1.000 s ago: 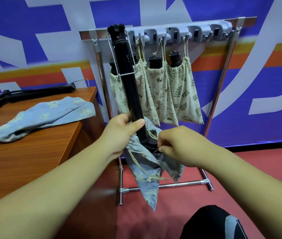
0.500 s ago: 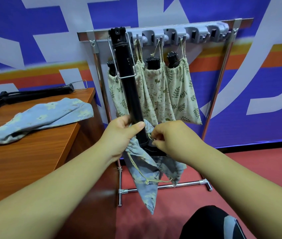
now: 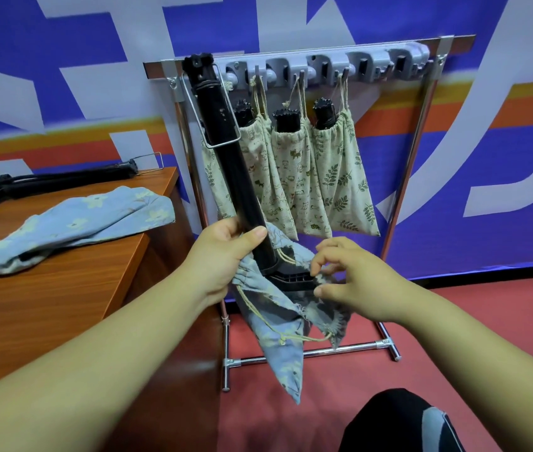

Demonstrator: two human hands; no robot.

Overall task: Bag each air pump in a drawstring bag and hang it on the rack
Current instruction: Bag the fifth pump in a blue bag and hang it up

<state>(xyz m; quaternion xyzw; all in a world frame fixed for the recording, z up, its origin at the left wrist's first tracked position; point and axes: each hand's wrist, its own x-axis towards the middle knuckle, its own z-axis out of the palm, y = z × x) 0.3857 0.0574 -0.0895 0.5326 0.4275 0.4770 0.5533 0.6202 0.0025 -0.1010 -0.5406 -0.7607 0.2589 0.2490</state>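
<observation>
Air pump (image 3: 226, 164): where is it right now?

— Upright, leaning a little, in front of the rack (image 3: 402, 190). Its wide foot (image 3: 291, 279) sits just at the mouth of the blue drawstring bag (image 3: 278, 331), and nearly all the tube stands clear above the cloth.

Who has hold of it?

— The left hand (image 3: 222, 256) is wrapped round the lower tube, thumb across the front, with a fold of the bag's rim bunched under the palm. The right hand (image 3: 353, 282) is beside the foot, fingers half curled. Its thumb and forefinger are apart by the frayed rim, and I see no pinch closed on anything.

How will it handle?

— My guess is that it is stiff, long and heaviest at the foot, with a smooth tube that could slide through a loose grip. The bag is limp and will collapse, and the foot's square corners look likely to snag the rim or the cord.

So where should one hold?

— Low on the tube, for control. The free hand should take the rim opposite the left hand, stretch the mouth over the foot, then draw the cloth upward.

And the rest of the job?

— Three cream bags (image 3: 343, 177) hang from the rack's hooks, pump heads poking out. A second pump (image 3: 56, 181) and a second blue bag (image 3: 79, 220) lie on the surface (image 3: 63, 288), so I judge there is work left.
</observation>
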